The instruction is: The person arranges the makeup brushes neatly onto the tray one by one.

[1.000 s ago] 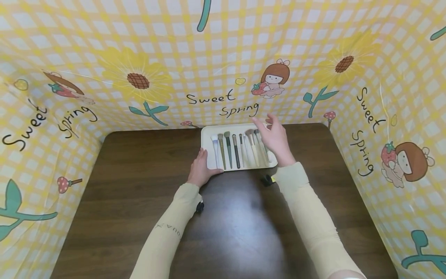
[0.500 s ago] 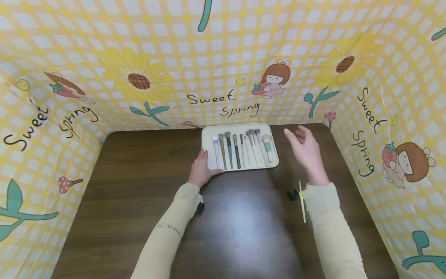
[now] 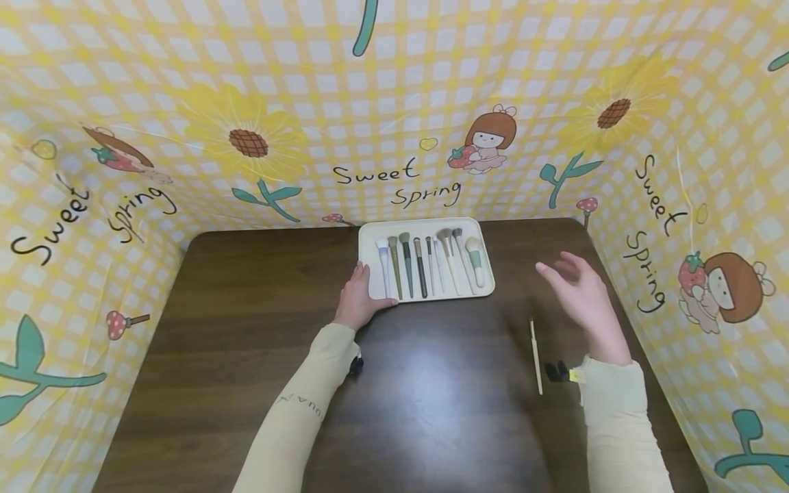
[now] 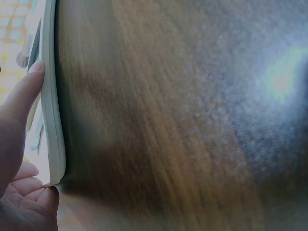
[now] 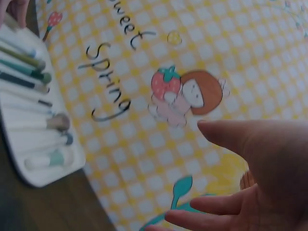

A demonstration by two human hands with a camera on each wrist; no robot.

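A white tray (image 3: 487, 291) sits at the back of the table, holding several makeup brushes laid side by side. Among them, a thick brush with a green-and-white handle (image 3: 477, 263) lies at the right end. My left hand (image 3: 356, 298) grips the tray's near left corner; in the left wrist view its thumb (image 4: 33, 79) lies along the rim and its other fingers bend at the end. To the right of the tray, my right hand (image 3: 582, 294) is above the table with spread fingers and nothing in it. A thin, pale-handled brush (image 3: 535, 359) lies alone on the table, left of the right wrist.
The dark wooden table (image 3: 246, 356) has a bright reflection in front. A yellow checked cloth (image 3: 320, 123) printed with flowers and lettering rises behind and on both sides, close to the tray's far edge.
My right hand has moved from over the tray's right end to the right and nearer, uncovering the green-and-white brush and the lone brush on the table. The left hand stays at the tray.
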